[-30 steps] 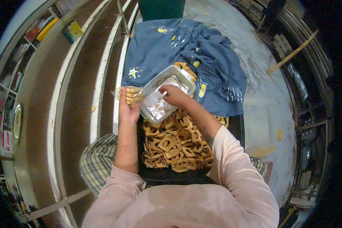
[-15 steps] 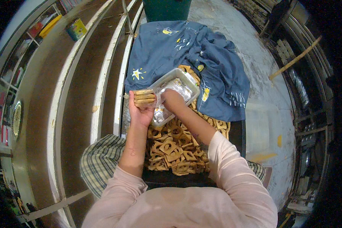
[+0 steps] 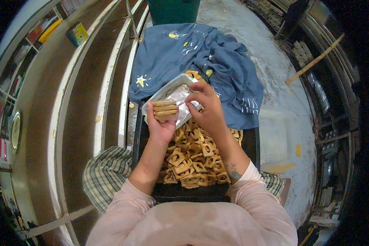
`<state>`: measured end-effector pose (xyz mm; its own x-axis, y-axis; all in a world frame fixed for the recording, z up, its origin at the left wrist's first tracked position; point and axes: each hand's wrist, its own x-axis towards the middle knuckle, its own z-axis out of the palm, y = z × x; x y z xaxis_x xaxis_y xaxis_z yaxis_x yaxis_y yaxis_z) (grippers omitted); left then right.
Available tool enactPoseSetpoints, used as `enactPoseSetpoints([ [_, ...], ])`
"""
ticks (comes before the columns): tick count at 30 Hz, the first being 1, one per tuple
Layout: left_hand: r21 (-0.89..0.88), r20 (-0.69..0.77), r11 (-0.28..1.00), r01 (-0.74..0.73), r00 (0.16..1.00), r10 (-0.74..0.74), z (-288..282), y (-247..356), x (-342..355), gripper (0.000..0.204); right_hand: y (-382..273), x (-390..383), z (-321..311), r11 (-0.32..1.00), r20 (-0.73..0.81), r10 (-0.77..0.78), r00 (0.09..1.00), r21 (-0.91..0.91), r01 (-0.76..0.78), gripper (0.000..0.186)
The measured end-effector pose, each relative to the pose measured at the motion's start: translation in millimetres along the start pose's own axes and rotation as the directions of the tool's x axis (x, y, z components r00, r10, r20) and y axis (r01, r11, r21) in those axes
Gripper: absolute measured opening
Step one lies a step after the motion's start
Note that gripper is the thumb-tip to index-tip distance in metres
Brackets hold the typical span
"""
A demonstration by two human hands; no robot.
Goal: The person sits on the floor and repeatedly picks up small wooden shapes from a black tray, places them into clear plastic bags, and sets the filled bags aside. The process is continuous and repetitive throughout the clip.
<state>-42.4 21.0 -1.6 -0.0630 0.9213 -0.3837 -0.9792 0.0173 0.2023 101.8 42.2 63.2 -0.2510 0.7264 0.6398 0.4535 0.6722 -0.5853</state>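
Note:
My left hand (image 3: 162,129) is closed round a small stack of flat tan biscuits (image 3: 165,108), seemingly in a clear wrapper. It holds the stack above the near left side of a translucent plastic tub (image 3: 156,97). Shiny silver-white packets (image 3: 177,95) lie inside that tub. Over the tub's right side hovers my right hand (image 3: 209,107), its curved fingers apart and nothing visible between them. Under my forearms lies a heap of brown square biscuit-like pieces with round holes (image 3: 192,158), in a black tray (image 3: 164,192).
A blue printed cloth (image 3: 164,53) covers the tray's far part, with a dark green bin (image 3: 174,12) beyond. Left of the tray run white-edged shelves or steps (image 3: 106,82), with a tin (image 3: 77,35) on one. A clear plastic lid or box (image 3: 274,139) lies at right.
My right hand has lifted from inside the tub and its fingers have spread. My left hand, still holding the biscuits, has shifted slightly right over the tub. The tub has moved a little left.

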Motion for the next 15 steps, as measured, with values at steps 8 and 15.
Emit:
enactPoseSetpoints([
  [8, 0.02, 0.031, 0.998, 0.055, 0.998, -0.055, 3.5, -16.5, -13.5, 0.052, 9.3, -15.8, 14.1, 0.977, -0.143, -0.189, 0.971, -0.125, 0.172, 0.018],
  [15, 0.062, 0.09, 0.997, 0.044, 0.995, -0.049, -0.7, -24.6, -17.7, 0.053, 2.4, -25.6, 13.7, 0.909, -0.196, -0.298, 0.934, -0.356, 0.215, 0.019],
])
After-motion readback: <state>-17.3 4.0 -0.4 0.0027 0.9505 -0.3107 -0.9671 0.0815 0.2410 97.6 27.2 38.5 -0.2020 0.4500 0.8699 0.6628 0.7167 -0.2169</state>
